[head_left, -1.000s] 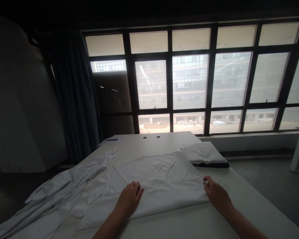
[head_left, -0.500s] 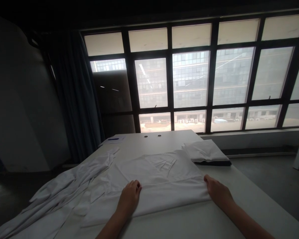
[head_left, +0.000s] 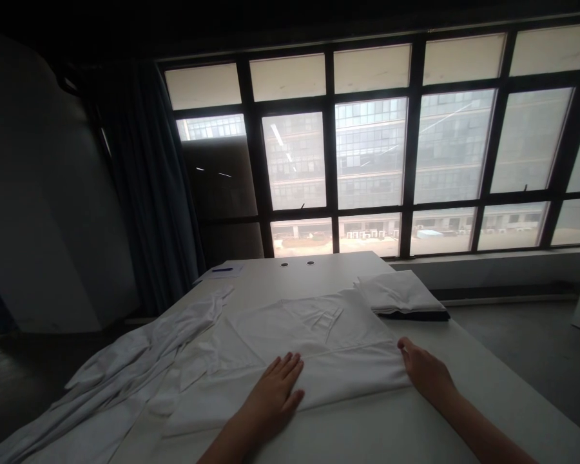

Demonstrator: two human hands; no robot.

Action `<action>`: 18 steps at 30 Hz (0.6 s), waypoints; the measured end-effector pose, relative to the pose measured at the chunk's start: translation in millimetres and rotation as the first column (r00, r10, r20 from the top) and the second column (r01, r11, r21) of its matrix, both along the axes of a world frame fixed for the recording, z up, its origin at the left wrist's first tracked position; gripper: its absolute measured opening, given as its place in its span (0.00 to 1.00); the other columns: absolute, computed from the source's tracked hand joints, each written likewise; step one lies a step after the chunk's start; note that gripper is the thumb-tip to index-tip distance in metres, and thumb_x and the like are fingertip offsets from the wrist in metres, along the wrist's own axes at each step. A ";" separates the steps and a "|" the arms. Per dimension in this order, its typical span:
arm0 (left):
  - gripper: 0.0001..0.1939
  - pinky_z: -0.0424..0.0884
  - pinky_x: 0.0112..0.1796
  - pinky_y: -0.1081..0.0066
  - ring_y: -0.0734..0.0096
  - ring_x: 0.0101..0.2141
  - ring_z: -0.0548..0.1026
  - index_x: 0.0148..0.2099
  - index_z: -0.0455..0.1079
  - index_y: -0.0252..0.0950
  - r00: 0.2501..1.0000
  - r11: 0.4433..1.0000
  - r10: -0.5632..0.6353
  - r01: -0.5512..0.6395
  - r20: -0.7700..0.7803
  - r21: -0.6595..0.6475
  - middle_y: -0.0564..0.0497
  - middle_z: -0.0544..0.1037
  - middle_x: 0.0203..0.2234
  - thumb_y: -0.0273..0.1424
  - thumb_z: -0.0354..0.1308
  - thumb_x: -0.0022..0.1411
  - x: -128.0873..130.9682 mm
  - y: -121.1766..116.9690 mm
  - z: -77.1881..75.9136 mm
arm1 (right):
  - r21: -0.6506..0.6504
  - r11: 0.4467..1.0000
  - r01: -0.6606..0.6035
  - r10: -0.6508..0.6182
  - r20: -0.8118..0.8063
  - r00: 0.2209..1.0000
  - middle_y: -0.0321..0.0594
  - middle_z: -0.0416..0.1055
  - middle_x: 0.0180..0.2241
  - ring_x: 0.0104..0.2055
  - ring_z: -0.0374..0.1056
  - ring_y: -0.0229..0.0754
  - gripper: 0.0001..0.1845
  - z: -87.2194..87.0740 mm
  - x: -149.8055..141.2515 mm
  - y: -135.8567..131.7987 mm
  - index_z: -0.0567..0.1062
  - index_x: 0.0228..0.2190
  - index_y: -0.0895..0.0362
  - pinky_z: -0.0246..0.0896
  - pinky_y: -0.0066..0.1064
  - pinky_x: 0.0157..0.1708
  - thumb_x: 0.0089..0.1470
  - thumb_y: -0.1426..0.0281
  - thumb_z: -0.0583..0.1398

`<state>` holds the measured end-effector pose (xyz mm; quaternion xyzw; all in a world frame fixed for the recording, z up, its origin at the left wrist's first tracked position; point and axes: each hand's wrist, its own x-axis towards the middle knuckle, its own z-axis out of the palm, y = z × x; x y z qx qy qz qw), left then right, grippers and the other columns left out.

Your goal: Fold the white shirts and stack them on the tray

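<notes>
Pressed flat, fingers spread, on the near band of a white folded cotton garment [head_left: 314, 341] spread across a long white table [head_left: 468, 380] before a wall of dark-framed windows [head_left: 367, 148]: the left hand [head_left: 275, 396], open and gripping nothing. Slid rightward and forward along the fold from its spot half a second back, where the fingers lay closer together nearer the left edge. Planted at the cloth's right edge, the right hand [head_left: 425, 374], thumb touching the hem and fingers seemingly resting on the tabletop beside it; whether any fabric is pinched there cannot be told, and the position is little changed over the last second. Read as a smoothing stroke, by that shift: the fold laid down, the crease being pressed out toward the middle while the far side is anchored. Garment lying in the table's centre, directly ahead, near edge folded over in a broad strip. Heaped to the left and trailing off the table's near corner, a rumpled pile of white cloth [head_left: 125, 374], touching the garment's left side. Set apart at the far right, a neat stack of folded white fabric on a dark base [head_left: 401, 298]. Near the far left corner, a sheet of paper with a blue pen [head_left: 222, 270].
</notes>
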<state>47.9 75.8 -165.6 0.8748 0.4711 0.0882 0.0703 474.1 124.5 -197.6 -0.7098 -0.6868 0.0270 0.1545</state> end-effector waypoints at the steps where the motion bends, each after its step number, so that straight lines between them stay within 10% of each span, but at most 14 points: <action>1: 0.32 0.45 0.67 0.52 0.59 0.69 0.48 0.73 0.42 0.50 1.000 1.000 0.009 -0.009 -0.008 -0.027 0.54 0.47 0.71 0.50 0.41 0.72 -1.0 0.8 0.3 | -0.014 1.000 -0.002 0.002 -0.004 1.000 0.46 0.76 0.40 0.41 0.74 0.47 0.17 0.6 0.6 0.8 0.70 0.44 0.54 0.56 0.32 0.34 0.67 0.68 0.43; 10: 0.42 0.39 0.67 0.49 0.54 0.70 0.42 0.73 0.41 0.48 0.998 0.995 0.052 -0.053 -0.025 -0.087 0.53 0.42 0.71 0.60 0.46 0.65 0.3 0.7 3.0 | 0.072 0.996 -0.048 0.034 0.185 0.982 0.49 0.72 0.40 0.42 0.69 0.46 0.16 21.0 -12.4 7.1 0.74 0.41 0.58 0.57 0.34 0.41 0.59 0.78 0.49; 18: 0.43 0.39 0.67 0.48 0.53 0.70 0.42 0.74 0.40 0.46 0.999 0.997 0.035 -0.036 -0.024 -0.069 0.51 0.42 0.71 0.58 0.47 0.66 0.8 0.9 2.1 | 0.081 0.780 -0.621 0.618 0.057 0.784 0.45 0.68 0.55 0.56 0.62 0.47 0.19 44.2 -175.5 -18.8 0.73 0.51 0.55 0.52 0.38 0.59 0.62 0.69 0.51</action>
